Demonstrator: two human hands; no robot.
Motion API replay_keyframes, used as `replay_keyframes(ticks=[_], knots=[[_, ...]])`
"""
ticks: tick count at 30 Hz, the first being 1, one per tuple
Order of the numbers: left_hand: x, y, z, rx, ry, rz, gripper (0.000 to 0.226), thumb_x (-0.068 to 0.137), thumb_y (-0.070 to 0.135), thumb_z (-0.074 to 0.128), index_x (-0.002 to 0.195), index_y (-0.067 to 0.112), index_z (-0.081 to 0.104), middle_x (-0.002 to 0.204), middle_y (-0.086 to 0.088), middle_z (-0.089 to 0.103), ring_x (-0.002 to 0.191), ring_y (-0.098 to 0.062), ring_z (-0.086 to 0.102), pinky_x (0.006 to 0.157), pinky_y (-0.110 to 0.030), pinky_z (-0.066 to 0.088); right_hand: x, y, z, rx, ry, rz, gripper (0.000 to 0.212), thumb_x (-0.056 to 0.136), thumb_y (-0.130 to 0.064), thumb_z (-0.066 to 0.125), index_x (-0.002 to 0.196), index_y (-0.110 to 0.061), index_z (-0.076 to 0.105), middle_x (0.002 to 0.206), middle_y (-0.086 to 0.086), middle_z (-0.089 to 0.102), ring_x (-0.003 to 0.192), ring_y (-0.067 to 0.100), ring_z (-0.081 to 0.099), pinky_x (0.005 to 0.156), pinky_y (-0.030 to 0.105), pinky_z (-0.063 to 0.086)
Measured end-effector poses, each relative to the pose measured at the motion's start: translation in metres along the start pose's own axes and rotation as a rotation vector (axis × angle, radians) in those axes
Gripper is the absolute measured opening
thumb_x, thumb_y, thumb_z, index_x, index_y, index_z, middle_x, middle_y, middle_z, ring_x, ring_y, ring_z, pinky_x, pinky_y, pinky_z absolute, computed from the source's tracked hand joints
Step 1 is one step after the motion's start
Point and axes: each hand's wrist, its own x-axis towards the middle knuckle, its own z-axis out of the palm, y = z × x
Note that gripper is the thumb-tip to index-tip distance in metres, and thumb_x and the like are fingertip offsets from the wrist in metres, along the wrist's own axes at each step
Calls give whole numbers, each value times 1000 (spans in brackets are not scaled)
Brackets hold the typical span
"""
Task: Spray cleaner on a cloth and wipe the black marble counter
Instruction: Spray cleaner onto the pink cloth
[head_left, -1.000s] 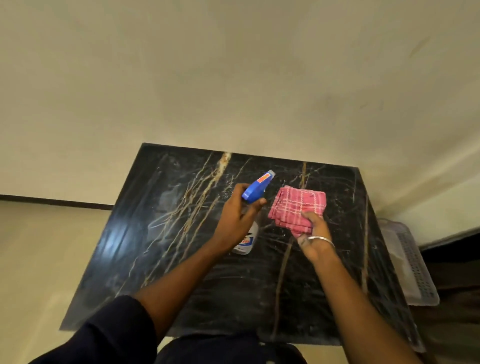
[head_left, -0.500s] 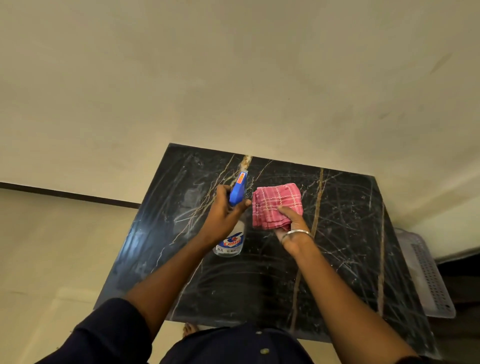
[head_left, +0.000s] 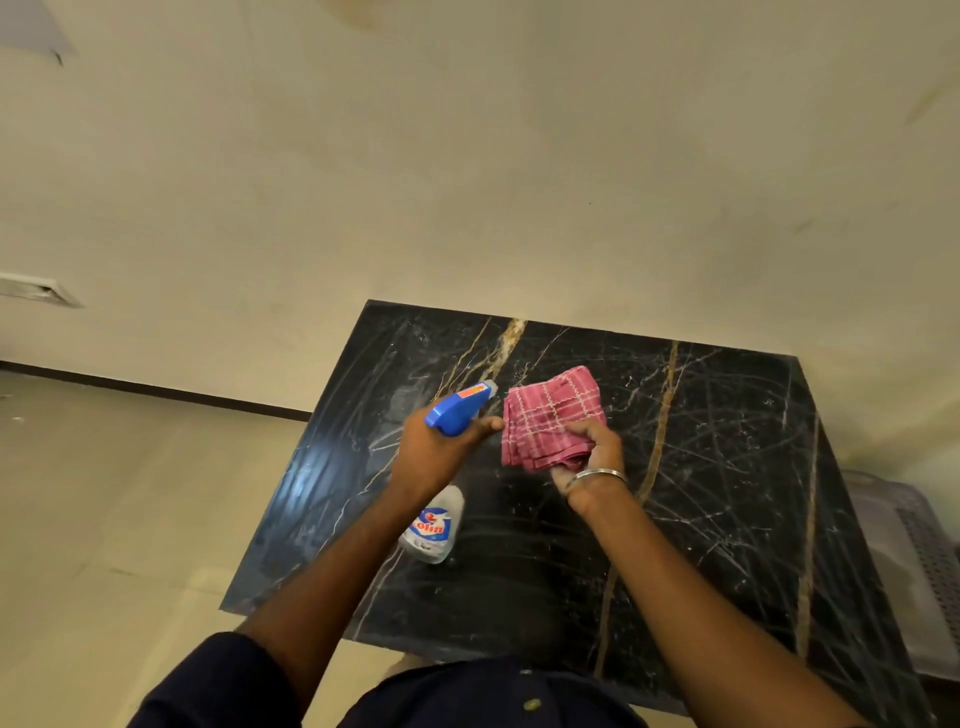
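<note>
2 hands are showing in my head view, both over the black marble counter. I am seeing the left hand curling round the neck of the spray bottle, blue nozzle pointing at the folded pink cloth just right of it. The right hand is gripping that cloth by its lower edge.

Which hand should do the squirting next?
Left. The left hand grips the bottle by its blue trigger head, with the nozzle pointing at the cloth. The right hand is busy holding that cloth beside the nozzle.
</note>
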Motion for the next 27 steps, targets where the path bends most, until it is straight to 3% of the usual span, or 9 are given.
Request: replay_keyframes(ticks=[4, 8, 12, 18, 21, 27], knots=[[2, -8, -1, 75, -40, -36, 28, 74, 33, 82, 67, 28, 55, 56, 10, 52, 47, -1, 48, 49, -11, 38, -3, 6, 3, 5, -19, 18, 20, 81, -2, 52, 97, -6, 63, 103, 15, 65, 101, 35, 61, 92, 57, 48], [9, -14, -10, 98, -17, -76, 39, 72, 50, 77, 88, 17, 64, 75, 2, 60, 62, -3, 56, 58, -13, 43, -4, 12, 9, 16, -23, 29, 20, 83, -2, 52, 99, -5, 62, 105, 16, 65, 102, 37, 60, 90, 57, 48], [13, -11, -20, 28, -26, -65, 14, 82, 31, 77, 85, 29, 63, 68, 9, 59, 55, 3, 54, 55, -11, 43, 3, 27, 19, 24, -11, 24, 18, 83, -5, 50, 96, -7, 63, 101, 15, 65, 98, 35, 61, 86, 56, 49], [23, -22, -36, 40, -31, -91, 12, 86, 26, 75, 92, 20, 66, 60, 13, 56, 49, 6, 53, 49, -8, 39, 5, 44, 41, 7, 6, 36, 21, 82, -5, 52, 100, -5, 62, 110, 17, 64, 105, 38, 60, 86, 57, 49], [33, -32, -43, 66, -22, -89, 11, 86, 22, 74, 91, 21, 64, 62, 14, 58, 51, 6, 56, 51, -9, 42, 6, 48, 50, -2, 11, 33, 21, 82, -5, 51, 101, -4, 62, 111, 19, 64, 107, 39, 59, 95, 59, 46], [46, -37, -46, 87, -34, -82, 15, 83, 20, 77, 86, 22, 62, 60, 9, 58, 49, 1, 55, 50, -11, 45, 8, 51, 53, -11, 34, 14, 22, 82, -2, 47, 100, -2, 61, 107, 20, 64, 106, 39, 59, 93, 60, 46]])
